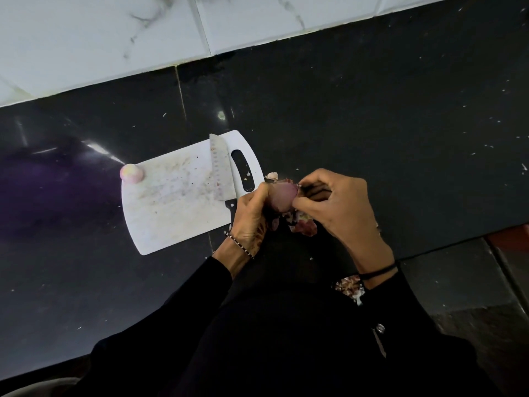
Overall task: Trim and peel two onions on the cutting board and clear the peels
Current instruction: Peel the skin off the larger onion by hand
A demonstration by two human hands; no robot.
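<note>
A purple onion [284, 196] is held just right of the white cutting board [171, 207], above the counter. My left hand [252, 216] grips it from the left. My right hand [335, 204] pinches a strip of skin at the onion's right end. A peeled pale onion [131, 173] sits on the board's far left corner. A knife [219, 170] lies on the board beside its handle slot, blade pointing away from me. Loose peels [303, 224] lie on the counter under my hands, and one more peel [271, 176] beside the board.
The black counter [372, 110] runs to a white tiled wall [114, 38] at the back. Small peel flecks are scattered over it. The counter's front edge is close to my body, with floor tiles [472, 282] at lower right.
</note>
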